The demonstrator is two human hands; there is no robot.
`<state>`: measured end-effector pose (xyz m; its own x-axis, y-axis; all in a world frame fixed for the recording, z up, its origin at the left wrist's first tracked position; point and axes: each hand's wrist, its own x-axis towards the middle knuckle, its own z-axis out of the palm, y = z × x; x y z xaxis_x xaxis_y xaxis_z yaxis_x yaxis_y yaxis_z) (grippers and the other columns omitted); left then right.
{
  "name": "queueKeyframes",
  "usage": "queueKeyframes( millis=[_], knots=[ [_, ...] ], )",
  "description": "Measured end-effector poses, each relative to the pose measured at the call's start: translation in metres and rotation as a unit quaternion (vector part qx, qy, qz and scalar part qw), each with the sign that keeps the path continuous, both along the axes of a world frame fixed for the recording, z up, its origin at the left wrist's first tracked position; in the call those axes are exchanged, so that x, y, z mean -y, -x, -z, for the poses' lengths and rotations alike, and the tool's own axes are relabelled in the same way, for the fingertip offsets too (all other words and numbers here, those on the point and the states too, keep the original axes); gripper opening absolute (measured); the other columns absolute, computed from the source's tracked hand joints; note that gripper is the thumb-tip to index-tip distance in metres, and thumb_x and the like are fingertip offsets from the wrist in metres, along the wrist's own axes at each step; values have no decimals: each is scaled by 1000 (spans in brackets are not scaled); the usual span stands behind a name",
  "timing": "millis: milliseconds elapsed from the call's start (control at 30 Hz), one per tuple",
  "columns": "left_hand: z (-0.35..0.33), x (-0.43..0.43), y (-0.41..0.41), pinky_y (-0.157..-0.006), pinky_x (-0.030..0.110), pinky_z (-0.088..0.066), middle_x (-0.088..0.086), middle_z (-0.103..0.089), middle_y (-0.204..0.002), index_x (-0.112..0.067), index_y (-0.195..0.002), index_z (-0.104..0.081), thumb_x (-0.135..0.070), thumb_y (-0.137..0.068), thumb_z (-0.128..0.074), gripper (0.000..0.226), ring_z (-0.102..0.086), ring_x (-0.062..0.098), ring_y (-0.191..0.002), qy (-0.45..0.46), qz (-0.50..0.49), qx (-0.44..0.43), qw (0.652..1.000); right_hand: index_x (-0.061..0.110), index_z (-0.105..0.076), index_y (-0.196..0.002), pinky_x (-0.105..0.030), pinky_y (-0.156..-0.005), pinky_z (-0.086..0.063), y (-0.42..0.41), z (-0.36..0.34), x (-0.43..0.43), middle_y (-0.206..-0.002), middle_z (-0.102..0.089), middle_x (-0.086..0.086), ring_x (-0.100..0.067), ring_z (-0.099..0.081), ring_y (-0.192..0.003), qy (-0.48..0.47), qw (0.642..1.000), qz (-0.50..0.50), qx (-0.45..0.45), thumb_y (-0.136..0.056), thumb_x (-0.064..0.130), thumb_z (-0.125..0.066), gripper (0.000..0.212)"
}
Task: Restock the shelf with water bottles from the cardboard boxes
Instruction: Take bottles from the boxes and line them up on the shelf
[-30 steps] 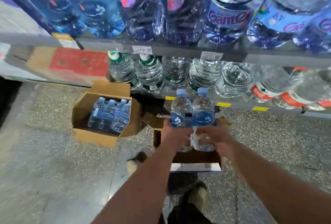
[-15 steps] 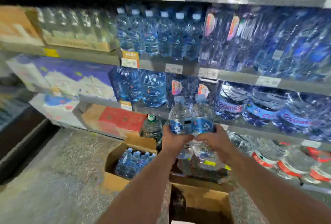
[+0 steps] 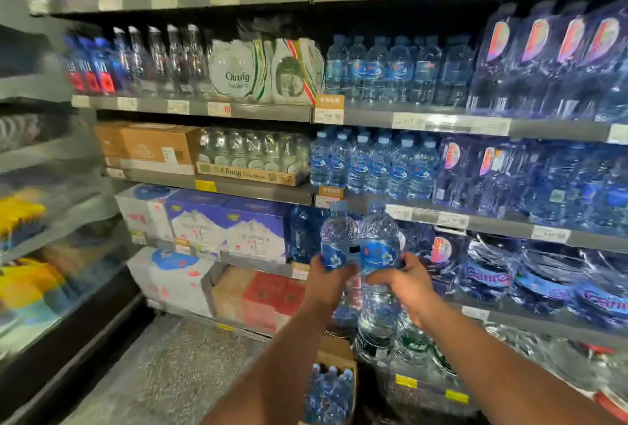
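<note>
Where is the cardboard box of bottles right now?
The box sits on the floor at the bottom centre of the head view, directly below the held bottles and in front of the lowest shelf.

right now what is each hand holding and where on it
The left hand grips the left water bottle around its labelled middle; the right hand grips the right water bottle likewise.

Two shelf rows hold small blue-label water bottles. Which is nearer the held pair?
The lower row, just above the held pair of clear blue-label bottles; the other row sits one shelf higher.
</note>
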<state>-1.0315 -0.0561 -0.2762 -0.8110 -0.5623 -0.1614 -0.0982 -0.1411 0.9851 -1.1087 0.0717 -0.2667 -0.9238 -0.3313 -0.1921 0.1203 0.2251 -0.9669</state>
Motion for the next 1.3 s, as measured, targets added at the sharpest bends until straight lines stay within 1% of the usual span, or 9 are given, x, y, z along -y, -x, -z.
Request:
queueKeyframes(
  millis=[133, 267, 567, 700, 800, 867, 1100, 1200, 1300],
  knots=[
    [-5, 31, 0, -75, 32, -51, 10, -63, -104, -13, -104, -50, -9, -77, -75, 37, -63, 25, -94, 14, -23, -14, 1000, 8, -51, -125, -42, -84, -51, -2, -7, 24, -111, -66, -9, -31, -63, -98, 12, 1000, -19, -6, -48, 13, -90, 86],
    [-7, 50, 15, -73, 28, -49, 6, -65, -98, -17, -95, -52, -8, -70, -82, 40, -64, 22, -90, 45, -38, -20, 998, 8, -56, -109, -34, -72, -50, 16, -12, 39, -96, -68, -7, -25, -65, -85, 27, 999, -25, -9, -59, 0, -85, 59],
    [-26, 101, 109, -56, 14, -45, -4, -66, -86, -13, -98, -57, -13, -61, -86, 47, -62, 12, -74, 143, -51, 4, 988, 12, -50, -109, -28, -60, -43, 118, -17, 86, -87, -61, 3, -13, -57, -75, 7, 999, -20, -31, -62, 8, -86, 59],
    [-31, 122, 159, -69, 36, -56, 3, -69, -92, -18, -95, -57, -35, -40, -85, 64, -67, 23, -84, 146, -85, 37, 985, 15, -56, -104, -25, -59, -45, 169, -25, 106, -91, -67, 1, -10, -60, -76, -6, 998, -43, -55, -60, 5, -84, 53],
    [-34, 139, 187, -56, 28, -51, 1, -67, -87, -14, -100, -58, -13, -58, -87, 52, -65, 20, -77, 118, -82, 39, 989, 19, -53, -96, -23, -59, -43, 201, -32, 121, -92, -65, 1, -8, -58, -77, -11, 997, -58, -55, -62, 4, -83, 48],
    [-34, 153, 202, -56, 25, -50, 1, -67, -85, -8, -106, -60, -6, -62, -85, 50, -64, 19, -74, 110, -67, 39, 991, 15, -55, -106, -24, -63, -45, 222, -32, 131, -100, -66, -3, -15, -61, -85, -21, 996, -66, -50, -59, 8, -86, 57],
    [-32, 201, 246, -76, 32, -54, 0, -69, -94, -11, -109, -61, -13, -62, -86, 53, -66, 18, -83, 144, -64, 33, 987, 12, -32, -146, -37, -98, -45, 261, -30, 174, -132, -54, -8, -29, -51, -119, -80, 994, -20, -72, -62, 23, -88, 101],
    [-37, 221, 265, -65, 25, -54, -4, -66, -91, -16, -103, -58, -17, -64, -85, 47, -64, 13, -75, 174, -50, 28, 983, 10, -42, -140, -36, -94, -48, 273, -29, 196, -129, -58, -9, -29, -56, -114, -109, 990, 11, -94, -60, 23, -89, 94],
    [-35, 244, 285, -81, 34, -55, -2, -67, -97, -15, -102, -57, -25, -59, -87, 53, -65, 18, -87, 224, -43, 29, 973, 11, -43, -139, -35, -94, -47, 283, -27, 217, -129, -58, -9, -29, -56, -114, -112, 988, 39, -101, -62, 19, -89, 90]
  ],
)
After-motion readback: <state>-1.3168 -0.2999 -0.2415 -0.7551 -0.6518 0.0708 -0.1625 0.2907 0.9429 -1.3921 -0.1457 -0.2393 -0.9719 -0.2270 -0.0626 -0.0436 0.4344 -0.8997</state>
